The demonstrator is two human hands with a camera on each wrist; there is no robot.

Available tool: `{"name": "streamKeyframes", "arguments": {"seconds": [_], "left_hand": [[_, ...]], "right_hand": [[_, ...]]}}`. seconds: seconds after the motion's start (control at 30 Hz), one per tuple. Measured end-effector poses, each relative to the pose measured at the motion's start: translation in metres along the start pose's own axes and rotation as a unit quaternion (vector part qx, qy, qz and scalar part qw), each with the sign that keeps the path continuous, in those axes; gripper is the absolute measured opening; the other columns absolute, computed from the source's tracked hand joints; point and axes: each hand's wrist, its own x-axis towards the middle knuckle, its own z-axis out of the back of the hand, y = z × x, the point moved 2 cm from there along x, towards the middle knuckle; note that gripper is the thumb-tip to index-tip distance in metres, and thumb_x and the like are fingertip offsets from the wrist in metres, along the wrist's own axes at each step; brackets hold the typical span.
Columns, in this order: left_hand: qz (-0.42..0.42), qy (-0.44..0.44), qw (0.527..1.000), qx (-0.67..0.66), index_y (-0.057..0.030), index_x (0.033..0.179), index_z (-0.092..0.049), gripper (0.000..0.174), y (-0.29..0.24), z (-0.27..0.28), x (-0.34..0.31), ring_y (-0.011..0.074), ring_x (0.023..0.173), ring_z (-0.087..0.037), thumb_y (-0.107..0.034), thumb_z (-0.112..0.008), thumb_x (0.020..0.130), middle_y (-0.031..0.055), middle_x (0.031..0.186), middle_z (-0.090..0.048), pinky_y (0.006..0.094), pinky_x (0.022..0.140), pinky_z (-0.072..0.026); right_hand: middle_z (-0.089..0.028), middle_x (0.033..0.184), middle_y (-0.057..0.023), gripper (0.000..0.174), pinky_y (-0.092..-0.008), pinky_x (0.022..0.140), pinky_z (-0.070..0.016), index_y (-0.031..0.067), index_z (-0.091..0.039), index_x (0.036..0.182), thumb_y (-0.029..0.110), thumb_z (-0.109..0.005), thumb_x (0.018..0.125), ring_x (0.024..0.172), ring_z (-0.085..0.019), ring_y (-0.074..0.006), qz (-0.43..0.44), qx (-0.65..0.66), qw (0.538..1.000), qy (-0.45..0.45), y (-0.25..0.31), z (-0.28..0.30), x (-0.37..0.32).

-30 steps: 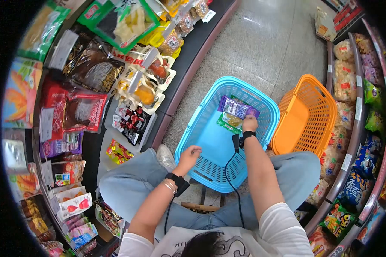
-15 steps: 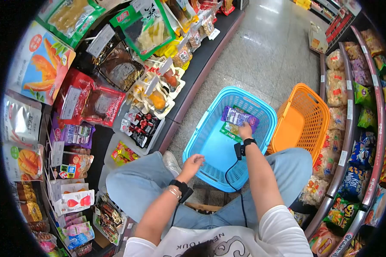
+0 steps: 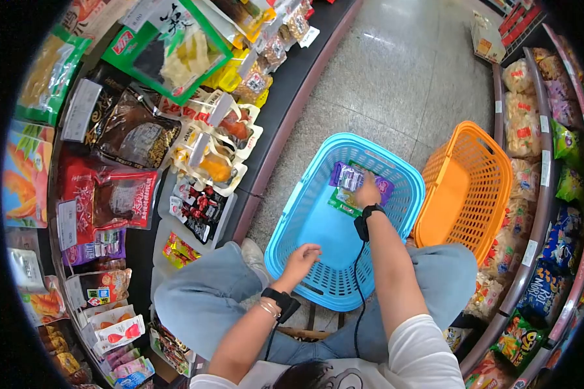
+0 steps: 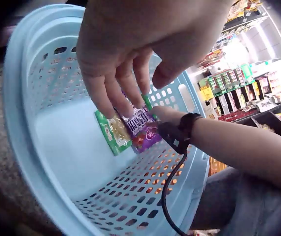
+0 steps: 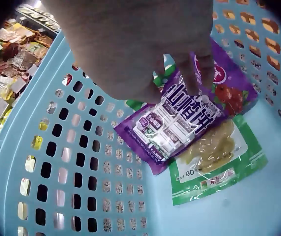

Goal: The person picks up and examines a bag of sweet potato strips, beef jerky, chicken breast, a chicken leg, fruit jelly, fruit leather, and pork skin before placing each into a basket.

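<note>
A light-blue shopping basket stands on the floor between the person's knees. In it lies a purple bag of hawthorn cakes, partly over a green-edged packet with yellowish-green food inside. More green packaging shows behind the purple bag. The right hand reaches down into the basket and pinches the purple bag near its upper edge, where the film creases round a finger; the thumb is hidden. Over the basket's near left rim hovers the left hand, fingers loosely bent and holding nothing.
An orange basket stands right beside the blue one. Shelves of packaged snacks line the left, and stacked bags fill the right shelves. A black cable runs from the right wrist across the blue basket's rim.
The right hand has shifted from the purple bag's right end toward its middle and upper edge. The left hand has moved a little right, over the basket rim.
</note>
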Motion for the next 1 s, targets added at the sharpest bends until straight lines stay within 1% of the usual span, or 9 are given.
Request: {"name": "streamKeyframes", "arguments": {"seconds": [0.13, 0.3, 0.43, 0.53, 0.67, 0.73, 0.8, 0.9, 1.0], "left_hand": [[0.028, 0.008, 1.0, 0.002, -0.0011, 0.114, -0.053, 0.029, -0.001, 0.004, 0.0, 0.0158, 0.091, -0.059, -0.02, -0.05, 0.092, 0.0097, 0.108, -0.061, 0.0302, 0.078, -0.0472], [0.032, -0.013, 0.999, -0.033, -0.0004, 0.112, -0.054, 0.028, -0.004, 0.004, 0.002, 0.0145, 0.086, -0.059, -0.018, -0.051, 0.09, 0.0095, 0.104, -0.063, 0.0272, 0.072, -0.046], [0.023, -0.013, 0.999, -0.03, 0.0, 0.11, -0.055, 0.027, -0.005, 0.003, -0.001, 0.0135, 0.083, -0.059, -0.017, -0.051, 0.089, 0.0098, 0.101, -0.064, 0.0255, 0.069, -0.0455], [0.022, -0.018, 0.999, -0.028, 0.0001, 0.11, -0.055, 0.027, 0.003, 0.005, 0.001, 0.0134, 0.083, -0.059, -0.016, -0.052, 0.089, 0.0102, 0.101, -0.064, 0.0256, 0.07, -0.0455], [0.037, -0.004, 0.999, -0.039, -0.0012, 0.112, -0.054, 0.028, 0.007, 0.009, 0.001, 0.0151, 0.088, -0.059, -0.019, -0.051, 0.09, 0.0093, 0.104, -0.062, 0.0279, 0.074, -0.0458], [0.066, 0.007, 0.996, -0.051, -0.0031, 0.115, -0.052, 0.032, 0.0, 0.011, -0.003, 0.017, 0.095, -0.058, -0.024, -0.05, 0.092, 0.0088, 0.11, -0.06, 0.031, 0.08, -0.0463], [0.073, -0.019, 0.995, -0.063, -0.0023, 0.113, -0.054, 0.029, -0.003, 0.014, -0.003, 0.0151, 0.087, -0.059, -0.019, -0.051, 0.09, 0.0083, 0.105, -0.062, 0.0269, 0.073, -0.0457], [0.056, -0.027, 0.996, -0.065, -0.0029, 0.112, -0.054, 0.027, -0.001, 0.017, -0.002, 0.014, 0.083, -0.059, -0.016, -0.052, 0.089, 0.0078, 0.102, -0.063, 0.0247, 0.068, -0.0455], [0.003, -0.032, 0.999, -0.025, -0.0029, 0.109, -0.057, 0.027, 0.023, 0.021, 0.01, 0.0144, 0.082, -0.061, -0.016, -0.056, 0.086, 0.009, 0.098, -0.064, 0.0263, 0.068, -0.047]], "right_hand": [[-0.041, 0.132, -0.0164, 0.077, -0.0418, 0.086, -0.0481, 0.0085, -0.04, 0.128, 0.032, -0.077, 0.066, 0.11, -0.053, -0.0329, -0.008, -0.077, 0.995, 0.056, 0.016, 0.024, -0.003], [-0.057, 0.111, -0.022, 0.038, -0.0433, 0.082, -0.0494, 0.0045, -0.051, 0.114, 0.007, -0.057, 0.076, 0.099, -0.059, -0.0371, -0.109, -0.094, 0.983, 0.117, -0.006, 0.019, -0.011], [-0.058, 0.111, -0.0236, 0.048, -0.0431, 0.084, -0.0488, 0.0005, -0.048, 0.114, 0.024, -0.066, 0.076, 0.103, -0.058, -0.0365, -0.156, -0.046, 0.975, 0.149, -0.041, -0.008, -0.031], [-0.053, 0.123, -0.0195, 0.057, -0.0406, 0.09, -0.0468, 0.0014, -0.04, 0.123, 0.02, -0.067, 0.076, 0.111, -0.054, -0.0324, -0.238, -0.049, 0.94, 0.241, -0.058, -0.04, -0.04], [-0.063, 0.108, -0.0158, 0.037, -0.0373, 0.086, -0.0485, -0.0007, -0.061, 0.102, 0.025, -0.065, 0.076, 0.103, -0.06, -0.028, -0.167, -0.102, 0.927, 0.319, -0.079, -0.089, -0.05], [-0.065, 0.097, -0.0139, 0.029, -0.0349, 0.074, -0.0493, 0.0005, -0.064, 0.094, 0.024, -0.066, 0.077, 0.087, -0.061, -0.0231, -0.158, -0.046, 0.919, 0.357, -0.092, -0.12, -0.059], [-0.068, 0.085, -0.012, 0.022, -0.0325, 0.062, -0.0501, 0.0017, -0.068, 0.085, 0.022, -0.066, 0.078, 0.071, -0.063, -0.0182, -0.149, 0.008, 0.907, 0.393, -0.099, -0.139, -0.07], [-0.066, 0.081, -0.0074, 0.02, -0.0286, 0.06, -0.0468, 0.0029, -0.066, 0.09, 0.019, -0.067, 0.078, 0.065, -0.056, -0.0139, -0.285, 0.279, 0.821, 0.408, -0.054, -0.093, -0.095], [-0.063, 0.086, -0.0062, 0.019, -0.0287, 0.064, -0.0459, 0.0043, -0.063, 0.093, 0.018, -0.066, 0.079, 0.07, -0.056, -0.0154, -0.265, 0.331, 0.815, 0.394, -0.032, -0.078, -0.096]]}}
